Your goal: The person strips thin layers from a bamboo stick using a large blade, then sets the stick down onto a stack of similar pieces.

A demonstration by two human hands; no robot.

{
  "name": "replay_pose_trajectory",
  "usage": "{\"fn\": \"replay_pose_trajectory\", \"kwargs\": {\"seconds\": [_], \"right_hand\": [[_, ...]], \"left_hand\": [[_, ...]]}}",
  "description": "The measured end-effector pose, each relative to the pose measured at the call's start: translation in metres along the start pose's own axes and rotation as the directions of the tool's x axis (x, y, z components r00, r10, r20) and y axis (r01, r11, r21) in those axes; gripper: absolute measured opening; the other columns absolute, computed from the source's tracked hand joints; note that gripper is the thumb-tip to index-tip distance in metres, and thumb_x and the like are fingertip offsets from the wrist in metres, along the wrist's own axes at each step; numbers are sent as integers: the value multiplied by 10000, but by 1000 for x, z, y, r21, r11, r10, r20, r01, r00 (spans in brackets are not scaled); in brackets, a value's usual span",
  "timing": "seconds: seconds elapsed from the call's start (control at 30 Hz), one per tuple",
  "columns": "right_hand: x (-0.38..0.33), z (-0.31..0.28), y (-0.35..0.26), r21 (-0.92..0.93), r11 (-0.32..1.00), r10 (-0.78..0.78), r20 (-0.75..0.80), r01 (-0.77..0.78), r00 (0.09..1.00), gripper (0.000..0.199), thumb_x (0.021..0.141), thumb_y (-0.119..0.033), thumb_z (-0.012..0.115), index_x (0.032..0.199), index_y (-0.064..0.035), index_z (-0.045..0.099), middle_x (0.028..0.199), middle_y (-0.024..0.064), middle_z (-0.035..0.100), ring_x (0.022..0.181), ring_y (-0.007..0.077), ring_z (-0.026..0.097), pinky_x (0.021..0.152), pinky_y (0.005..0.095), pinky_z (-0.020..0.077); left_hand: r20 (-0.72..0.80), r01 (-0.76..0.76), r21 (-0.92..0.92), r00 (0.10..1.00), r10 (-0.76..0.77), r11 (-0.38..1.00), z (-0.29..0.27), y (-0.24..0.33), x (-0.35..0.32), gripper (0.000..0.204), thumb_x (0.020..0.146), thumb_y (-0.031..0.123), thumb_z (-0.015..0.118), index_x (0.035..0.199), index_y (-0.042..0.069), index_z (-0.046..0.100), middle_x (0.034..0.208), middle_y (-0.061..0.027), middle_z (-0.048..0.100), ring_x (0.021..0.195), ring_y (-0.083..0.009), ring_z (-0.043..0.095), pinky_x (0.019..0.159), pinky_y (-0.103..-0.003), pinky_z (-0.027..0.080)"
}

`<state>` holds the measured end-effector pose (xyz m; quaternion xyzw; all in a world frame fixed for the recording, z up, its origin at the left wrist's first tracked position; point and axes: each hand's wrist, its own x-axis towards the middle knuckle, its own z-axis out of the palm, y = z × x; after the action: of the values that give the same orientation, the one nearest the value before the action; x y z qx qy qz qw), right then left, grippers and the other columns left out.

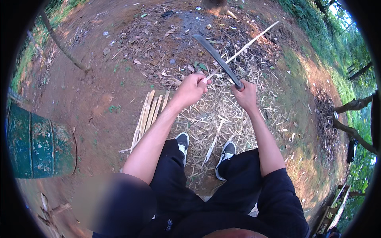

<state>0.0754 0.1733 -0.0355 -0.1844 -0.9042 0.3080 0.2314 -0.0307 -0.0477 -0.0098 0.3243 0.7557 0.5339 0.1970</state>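
Left hand [195, 89] pinches pale strip [254, 41] at near end | strip slants away, rightward | right hand [245, 95] grips long knife [214, 54] crossing it

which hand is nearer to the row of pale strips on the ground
Left. The left hand, holding another strip, is up and right of the row; the right hand, holding the long-bladed knife, is farther right.

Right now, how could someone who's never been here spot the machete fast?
Find the pale shavings around the grey-and-white shoes. Over them, the right hand grips the machete. Dark, broad and curved, it stands out from the slender pale stick it crosses.
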Motion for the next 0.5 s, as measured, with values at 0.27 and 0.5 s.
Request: {"fn": "replay_pose_trajectory", "kwargs": {"seconds": [0.27, 0.5], "right_hand": [[0, 12, -23, -38, 998, -40, 27, 41, 999, 224, 743, -215, 700, 688, -8, 632, 549, 172, 591, 510, 335, 603, 561, 415, 474], [2, 21, -28, -79, 995, -58, 11, 58, 998, 221, 742, -214, 699, 682, -12, 631, 552, 179, 593, 522, 354, 608, 567, 420, 484]], "left_hand": [[19, 61, -18, 998, -60, 998, -2, 2, -3, 272, 1009, 152, 471, 1064, -23, 672, 748, -45, 654, 676, -129, 600, 652, -325, 474], [22, 50, 2, 999, -50, 999, -10, 2, -6, 271, 1007, 152, 474, 1055, -27, 673, 763, -60, 664, 693, -139, 611, 665, -328, 480]]}}
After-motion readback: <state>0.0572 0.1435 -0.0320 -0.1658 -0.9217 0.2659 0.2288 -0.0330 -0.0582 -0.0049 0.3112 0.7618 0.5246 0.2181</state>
